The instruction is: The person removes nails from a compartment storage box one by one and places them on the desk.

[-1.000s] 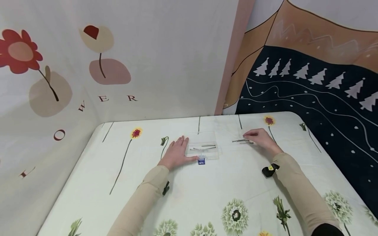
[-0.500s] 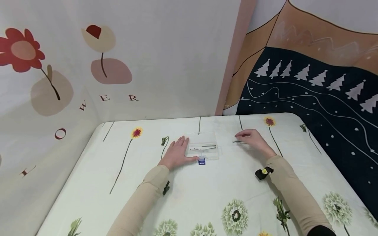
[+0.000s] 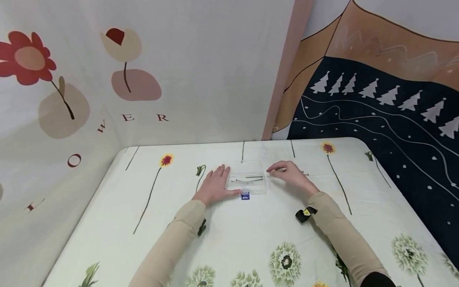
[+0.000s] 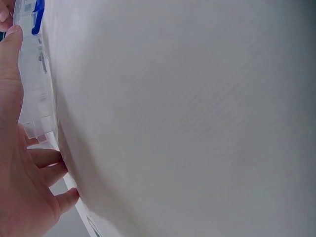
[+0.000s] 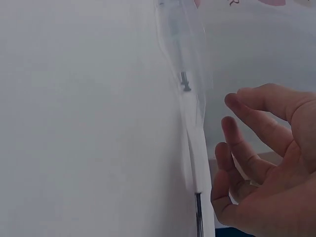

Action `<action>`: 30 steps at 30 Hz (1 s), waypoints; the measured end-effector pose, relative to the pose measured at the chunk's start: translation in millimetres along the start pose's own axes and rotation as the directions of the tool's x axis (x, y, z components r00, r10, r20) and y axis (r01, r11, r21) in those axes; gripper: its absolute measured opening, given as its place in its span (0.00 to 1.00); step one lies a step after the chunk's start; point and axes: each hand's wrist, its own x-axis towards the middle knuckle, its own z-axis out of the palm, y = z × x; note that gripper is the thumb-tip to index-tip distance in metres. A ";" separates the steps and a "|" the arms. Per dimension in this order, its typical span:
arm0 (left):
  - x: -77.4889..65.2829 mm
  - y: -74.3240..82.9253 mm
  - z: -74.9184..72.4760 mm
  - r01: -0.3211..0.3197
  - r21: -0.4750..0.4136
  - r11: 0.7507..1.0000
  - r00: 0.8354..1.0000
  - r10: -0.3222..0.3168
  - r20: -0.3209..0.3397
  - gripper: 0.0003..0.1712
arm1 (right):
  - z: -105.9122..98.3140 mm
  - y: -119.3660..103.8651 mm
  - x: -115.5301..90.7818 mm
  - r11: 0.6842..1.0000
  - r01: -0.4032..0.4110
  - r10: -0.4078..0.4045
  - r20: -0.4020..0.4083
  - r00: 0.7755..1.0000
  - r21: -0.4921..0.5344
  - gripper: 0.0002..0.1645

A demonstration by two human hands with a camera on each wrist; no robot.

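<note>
A clear plastic box (image 3: 245,166) with a blue clasp (image 3: 245,196) lies on the white cloth, and a few thin metal nails (image 3: 252,179) show inside. My left hand (image 3: 213,187) rests at its left side, fingers spread, thumb by the front edge near the clasp. To the right of the box hovers my right hand (image 3: 288,174), its fingers loosely bent; in the right wrist view I see nothing between its fingertips (image 5: 234,101). Behind that hand some more nails (image 3: 305,173) lie on the cloth, mostly hidden by it in the head view.
The table (image 3: 229,235) has a white cloth printed with flowers. A pale curtain (image 3: 215,71) with flower shapes hangs behind it, and a dark cloth (image 3: 358,107) with white trees hangs at the right. Black wrist cameras (image 3: 303,215) sit on both sleeves.
My right hand has moved left, away from the nails on the cloth and over to the box's right side. The left hand and the box have stayed in place.
</note>
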 end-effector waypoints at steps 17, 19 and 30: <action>1.4 0.9 1.1 0.010 -0.013 1.000 1.000 -0.010 -0.002 0.63 | 16.1 -28.5 7.1 0.993 0.101 -0.108 0.144 0.984 0.053 0.10; 1.5 0.9 1.4 0.011 -0.008 1.000 1.000 -0.011 0.002 0.63 | 20.2 -19.6 11.9 0.995 0.096 -0.097 0.145 0.985 0.011 0.10; 1.7 0.4 0.5 0.017 -0.007 1.000 1.000 -0.017 0.014 0.63 | 24.7 -15.7 14.2 0.996 0.025 -0.006 0.206 0.979 -0.091 0.10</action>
